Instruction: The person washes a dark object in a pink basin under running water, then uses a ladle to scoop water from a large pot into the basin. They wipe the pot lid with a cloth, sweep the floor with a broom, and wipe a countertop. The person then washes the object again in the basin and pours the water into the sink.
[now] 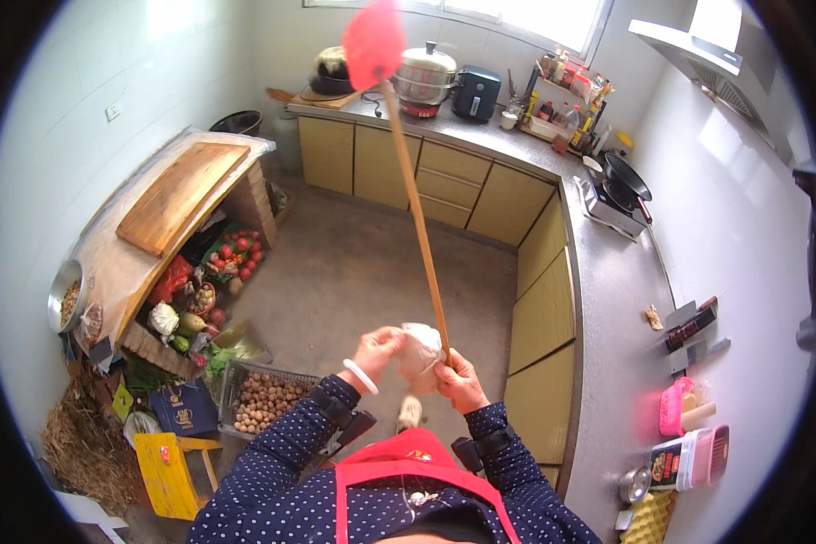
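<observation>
Near the lower middle, my left hand (379,355), a white band on its wrist, is closed with its fingertips pinching a crumpled off-white cloth (420,354). My right hand (462,381) grips a long wooden stick (415,218) low down, against the cloth, which bunches around the stick's lower part. The stick rises steeply away from me and ends at a flat red head (372,43), which looks like a fly swatter, near the top of the view. The stick's lowest end is hidden by my hand and the cloth.
A low bench (100,272) with a cutting board (181,190) stands left over vegetables. Below are a crate of walnuts (267,399) and a yellow stool (159,471). An L-shaped counter (607,290) runs behind and right, holding a steamer (424,77), wok (626,177) and knives (694,326).
</observation>
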Available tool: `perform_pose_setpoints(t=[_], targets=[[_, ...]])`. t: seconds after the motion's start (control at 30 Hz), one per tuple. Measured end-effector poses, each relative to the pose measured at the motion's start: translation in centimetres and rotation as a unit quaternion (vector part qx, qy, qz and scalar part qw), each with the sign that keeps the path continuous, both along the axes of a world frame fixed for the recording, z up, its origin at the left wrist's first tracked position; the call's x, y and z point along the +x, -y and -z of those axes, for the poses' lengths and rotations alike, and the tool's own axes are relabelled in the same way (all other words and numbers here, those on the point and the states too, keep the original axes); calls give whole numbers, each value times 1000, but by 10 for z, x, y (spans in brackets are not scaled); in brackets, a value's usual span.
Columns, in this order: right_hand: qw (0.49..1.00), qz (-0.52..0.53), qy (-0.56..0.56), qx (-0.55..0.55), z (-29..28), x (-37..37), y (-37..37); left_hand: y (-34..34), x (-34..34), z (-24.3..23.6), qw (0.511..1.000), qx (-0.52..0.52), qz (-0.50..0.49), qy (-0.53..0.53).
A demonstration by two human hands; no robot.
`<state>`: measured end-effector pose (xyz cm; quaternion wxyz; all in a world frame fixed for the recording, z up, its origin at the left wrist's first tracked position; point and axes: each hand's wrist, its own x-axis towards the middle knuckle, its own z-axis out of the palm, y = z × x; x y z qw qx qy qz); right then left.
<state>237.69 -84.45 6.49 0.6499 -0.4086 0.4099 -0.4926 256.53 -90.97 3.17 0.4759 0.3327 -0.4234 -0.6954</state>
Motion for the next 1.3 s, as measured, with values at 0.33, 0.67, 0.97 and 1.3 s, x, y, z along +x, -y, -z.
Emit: perform_pose_setpoints(t=[0.33, 0.67, 0.97, 1.3], targets=[[965, 84, -160, -190, 25, -51, 243, 232, -19, -93, 959, -160, -234, 35], [907, 249, -227, -252, -32, -117, 484, 448, -38, -225, 969, -243, -41, -14], [911, 358, -94, -179, -105, -168, 600, 596, -73, -260, 971, -205, 120, -35], [956, 224, 104, -160, -148, -166, 713, 740, -184, -221, 915, -204, 347, 17]])
